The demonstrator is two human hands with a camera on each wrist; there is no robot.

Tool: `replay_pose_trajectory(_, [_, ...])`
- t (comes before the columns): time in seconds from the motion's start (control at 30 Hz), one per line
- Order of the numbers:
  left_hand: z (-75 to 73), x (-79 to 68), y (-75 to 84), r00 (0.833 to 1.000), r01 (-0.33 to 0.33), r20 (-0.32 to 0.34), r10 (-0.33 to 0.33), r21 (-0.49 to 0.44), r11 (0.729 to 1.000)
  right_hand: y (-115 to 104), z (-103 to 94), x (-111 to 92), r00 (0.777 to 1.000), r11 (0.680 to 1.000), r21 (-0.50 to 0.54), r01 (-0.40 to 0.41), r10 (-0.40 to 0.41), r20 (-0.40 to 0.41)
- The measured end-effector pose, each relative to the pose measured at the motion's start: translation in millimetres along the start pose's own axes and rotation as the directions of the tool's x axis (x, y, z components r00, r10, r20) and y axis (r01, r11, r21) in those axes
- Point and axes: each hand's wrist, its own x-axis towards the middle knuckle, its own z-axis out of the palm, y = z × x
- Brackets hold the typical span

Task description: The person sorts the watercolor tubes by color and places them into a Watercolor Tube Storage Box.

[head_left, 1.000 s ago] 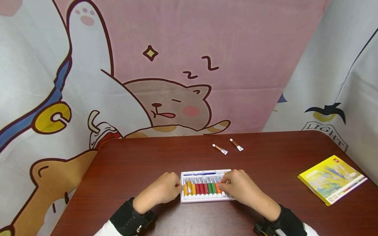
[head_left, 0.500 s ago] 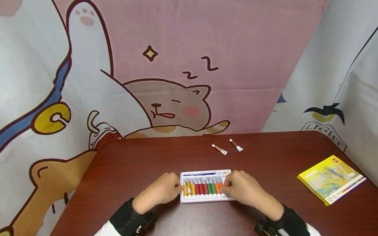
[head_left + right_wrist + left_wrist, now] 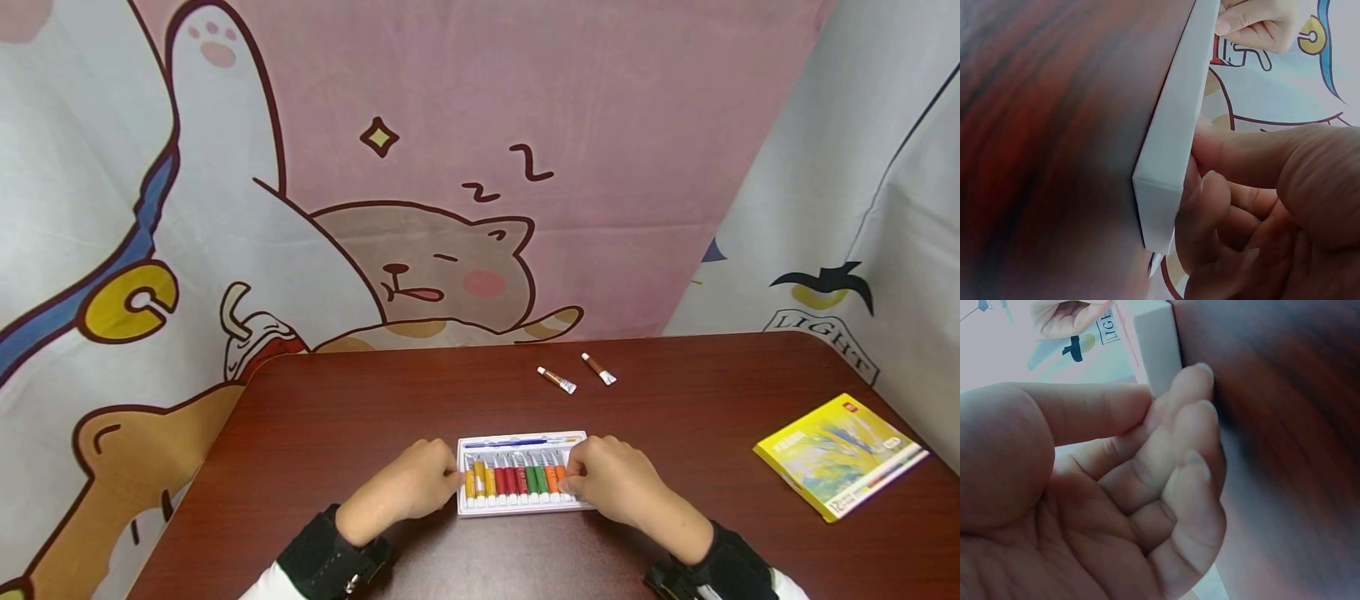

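The white tray (image 3: 510, 511) lies flat on the surface (image 3: 375, 400), its row of paint tubes (image 3: 512, 482) below a blue brush (image 3: 517, 442). Over the last second the tray has stayed put; the right hand (image 3: 618, 475) has shifted slightly outward, baring more of the orange tubes (image 3: 551, 478). Its fingers pinch the tray's right end; those of the left hand (image 3: 416, 482) pinch the left, so the tray seems steadied from both sides. Beyond, two brown tubes (image 3: 557, 381) lie unmoved, as does the yellow box (image 3: 840, 458) to the right.
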Motion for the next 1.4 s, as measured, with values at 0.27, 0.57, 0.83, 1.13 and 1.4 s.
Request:
replay_pose_trajectory(0.27, [-0.3, -0.5, 0.8, 1.0, -0.009, -0.008, 0.009, 0.005, 1.0, 1, 0.4, 1, 1.0, 1.0, -0.009, -0.001, 0.001, -0.007])
replay_pose_trajectory(0.57, [-0.4, -0.8, 0.9, 1.0, -0.01, -0.015, 0.01, 0.001, 1.0, -1, -0.2, 1, 1.0, 1.0, -0.004, -0.009, 0.009, -0.005])
replay_pose_trajectory(0.83, [-0.3, 0.4, -0.2, 1.0, 0.003, -0.001, -0.003, 0.002, 1.0, 3, -6.6, 2, 0.997, 0.995, 0.078, 0.069, -0.07, 0.019])
replay_pose_trajectory(1.13, [0.8, 1.7, 0.5, 1.0, 0.009, 0.008, -0.009, 0.005, 1.0, 25, -20.5, 28, 0.965, 0.995, 0.015, 0.096, -0.089, -0.247])
replay_pose_trajectory(1.4, [0.5, 0.4, 0.5, 1.0, 0.029, 0.011, -0.029, 0.001, 1.0, 56, -25.0, 62, 0.941, 0.98, -0.145, 0.136, -0.174, -0.291])
